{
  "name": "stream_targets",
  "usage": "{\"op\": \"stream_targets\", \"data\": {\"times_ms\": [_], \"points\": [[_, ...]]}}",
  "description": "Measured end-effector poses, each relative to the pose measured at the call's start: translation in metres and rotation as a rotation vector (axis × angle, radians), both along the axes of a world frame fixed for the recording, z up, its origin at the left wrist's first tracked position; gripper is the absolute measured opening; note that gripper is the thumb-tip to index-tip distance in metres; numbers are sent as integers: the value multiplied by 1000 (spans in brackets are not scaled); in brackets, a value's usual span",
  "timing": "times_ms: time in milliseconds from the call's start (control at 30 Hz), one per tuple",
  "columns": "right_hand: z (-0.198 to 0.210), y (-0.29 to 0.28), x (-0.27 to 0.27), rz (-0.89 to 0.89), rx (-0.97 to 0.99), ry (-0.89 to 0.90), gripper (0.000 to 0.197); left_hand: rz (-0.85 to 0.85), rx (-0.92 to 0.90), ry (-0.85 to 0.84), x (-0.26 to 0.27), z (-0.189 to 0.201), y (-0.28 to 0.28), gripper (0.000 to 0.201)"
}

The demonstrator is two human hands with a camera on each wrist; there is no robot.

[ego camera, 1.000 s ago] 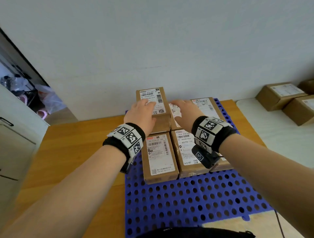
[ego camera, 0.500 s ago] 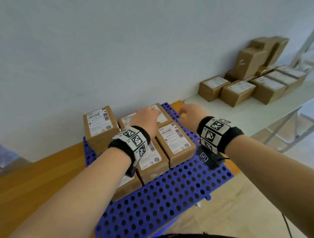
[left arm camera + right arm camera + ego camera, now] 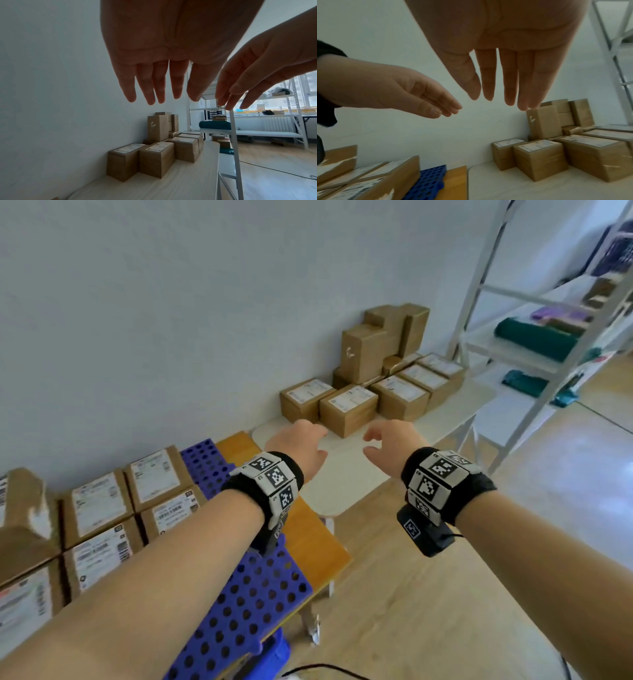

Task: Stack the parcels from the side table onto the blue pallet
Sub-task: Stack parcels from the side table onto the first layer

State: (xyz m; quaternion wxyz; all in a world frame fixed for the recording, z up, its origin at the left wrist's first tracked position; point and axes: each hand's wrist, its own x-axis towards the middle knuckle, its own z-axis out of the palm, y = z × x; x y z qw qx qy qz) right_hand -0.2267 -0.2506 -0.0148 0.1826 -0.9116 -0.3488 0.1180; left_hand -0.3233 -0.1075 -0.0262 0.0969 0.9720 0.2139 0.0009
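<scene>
Left hand: the left hand (image 3: 298, 447) hangs in the air above the near end of the side table (image 3: 346, 474), fingers (image 3: 159, 86) nearly straight and a little spread, holding nothing
Right hand: the right hand (image 3: 390, 445) is level with the left hand, also above the side table, fingers (image 3: 510, 83) nearly straight and empty
Gap: the two hands are near each other, palms turned inward, not touching
Nearest parcel: a labelled brown parcel (image 3: 347, 409) stands on the side table just beyond both hands, untouched
Other parcels: more parcels (image 3: 404, 395) sit in rows on the side table behind it, with taller boxes (image 3: 376, 344) piled against the wall
Blue pallet: the blue pallet (image 3: 246, 607) lies on a wooden table (image 3: 308, 539) just beside the side table, to its left
Stacked parcels: several parcels on the pallet (image 3: 102, 518) lie flat, touching side by side, labels up
Shelving: a white rack (image 3: 534, 313) stands past the far end of the side table
</scene>
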Motion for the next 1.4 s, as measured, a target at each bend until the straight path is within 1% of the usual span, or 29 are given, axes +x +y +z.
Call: {"op": "stream_targets", "data": {"times_ms": [100, 200, 300, 400, 500, 633, 733, 800, 900, 1000, 1067, 1133, 1267, 1333, 1400], "points": [[-9, -12, 32, -34, -18, 24, 33, -30, -18, 13, 39, -3, -8, 44], [-20, -9, 63, -45, -58, 46, 34, -40, -46, 19, 75, -12, -6, 43], [-31, 10, 99, -45, -76, 52, 36, -37, -64, 18, 112, -26, 9, 40], [-46, 39, 136, -40, -95, 54, 38, -18, -81, 12, 149, -44, 30, 41], [-64, 70, 167, -30, -150, 73, 42, 14, -111, 48, 179, -57, 53, 37], [-91, 105, 198, -28, -189, 117, 44, 56, -132, 101, 202, -71, 79, 33], [-111, 133, 220, 12, -238, 145, 57, 107, -138, 156, 215, -84, 96, 36], [-123, 152, 229, 50, -266, 116, 67, 126, -133, 176, 219, -92, 105, 41], [-144, 179, 245, 104, -296, 41, 77, 197, -145, 178, 225, -103, 116, 43], [-158, 197, 253, 165, -385, -22, 78, 267, -159, 206, 229, -112, 122, 47], [-164, 199, 257, 192, -402, -34, 75, 304, -176, 220, 234, -117, 123, 49], [-169, 192, 260, 229, -379, -16, 74, 336, -182, 226, 242, -120, 124, 51], [-172, 163, 265, 409, -327, -29, 77, 376, -199, 243, 259, -128, 119, 68], [-172, 148, 268, 464, -300, 1, 77, 388, -241, 262, 264, -131, 112, 75], [-172, 134, 272, 456, -283, 53, 75, 382, -321, 257, 268, -136, 103, 76]]}}
